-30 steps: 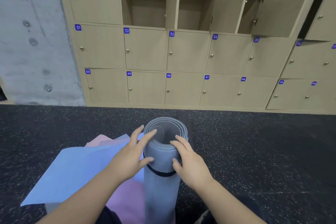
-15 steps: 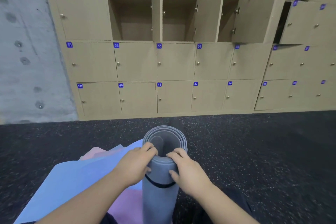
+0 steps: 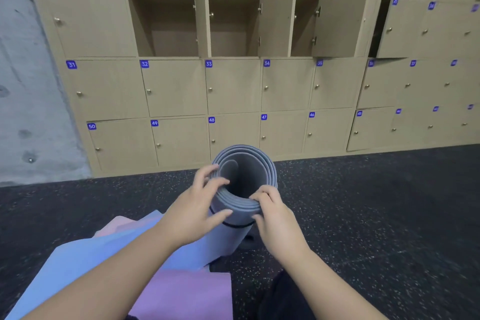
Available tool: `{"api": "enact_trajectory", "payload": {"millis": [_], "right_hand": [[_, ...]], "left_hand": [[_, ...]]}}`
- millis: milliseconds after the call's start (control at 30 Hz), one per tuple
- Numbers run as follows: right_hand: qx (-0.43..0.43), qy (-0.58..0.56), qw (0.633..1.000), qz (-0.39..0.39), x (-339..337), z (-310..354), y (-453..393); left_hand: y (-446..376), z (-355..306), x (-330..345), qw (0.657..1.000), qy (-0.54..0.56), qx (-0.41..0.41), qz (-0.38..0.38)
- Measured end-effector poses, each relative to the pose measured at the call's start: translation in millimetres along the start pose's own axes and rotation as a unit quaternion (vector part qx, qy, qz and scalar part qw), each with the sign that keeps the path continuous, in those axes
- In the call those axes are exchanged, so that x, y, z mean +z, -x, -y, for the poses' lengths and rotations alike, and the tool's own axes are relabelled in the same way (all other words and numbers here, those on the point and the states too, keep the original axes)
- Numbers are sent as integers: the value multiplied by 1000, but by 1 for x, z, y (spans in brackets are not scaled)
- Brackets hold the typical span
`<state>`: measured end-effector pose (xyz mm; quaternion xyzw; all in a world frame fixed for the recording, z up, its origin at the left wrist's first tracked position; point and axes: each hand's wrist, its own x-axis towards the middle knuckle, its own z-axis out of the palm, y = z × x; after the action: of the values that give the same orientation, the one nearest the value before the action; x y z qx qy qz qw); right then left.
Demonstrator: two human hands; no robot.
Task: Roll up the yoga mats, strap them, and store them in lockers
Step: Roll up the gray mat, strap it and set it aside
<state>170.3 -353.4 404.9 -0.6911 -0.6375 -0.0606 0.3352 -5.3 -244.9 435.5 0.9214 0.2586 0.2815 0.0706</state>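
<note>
1. A grey concrete wall (image 3: 28, 101) with round dimples stands at the left, meeting the wooden cabinet's edge.
2. A black rubber floor (image 3: 376, 215) flecked with pale specks stretches across the lower part of the view.
3. A dark trouser leg (image 3: 283, 299) shows at the bottom edge.

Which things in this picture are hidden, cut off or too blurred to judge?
Head view only:
- Lower end of the rolled grey mat: hidden behind the left hand and right hand.
- Black strap: only a short arc shows.
- Blue mat and purple mat: cut by the bottom edge.
- Far-right locker numbers: blurred.
</note>
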Motion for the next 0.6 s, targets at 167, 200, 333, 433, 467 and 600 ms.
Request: {"api": "enact_trajectory", "payload": {"millis": [167, 200, 333, 433, 467, 600], "right_hand": [[-33, 32, 996, -80, 6, -29, -6], [-37, 37, 995, -85, 9, -32, -8], [-15, 34, 996, -83, 18, -47, -13], [24, -35, 998, -51, 15, -55, -13], [53, -65, 996, -39, 13, -58, -14], [146, -119, 976, -109, 6, -64, -19]], "left_hand": [[-49, -13, 7, 974, 163, -153, 38], [-58, -14, 13, 965, 186, -181, 35], [-85, -19, 41, 961, 184, -207, -17], [-91, -23, 61, 967, 158, -194, -46], [-92, -23, 66, 970, 152, -182, -56], [-106, -20, 79, 980, 138, -124, -67]]}}
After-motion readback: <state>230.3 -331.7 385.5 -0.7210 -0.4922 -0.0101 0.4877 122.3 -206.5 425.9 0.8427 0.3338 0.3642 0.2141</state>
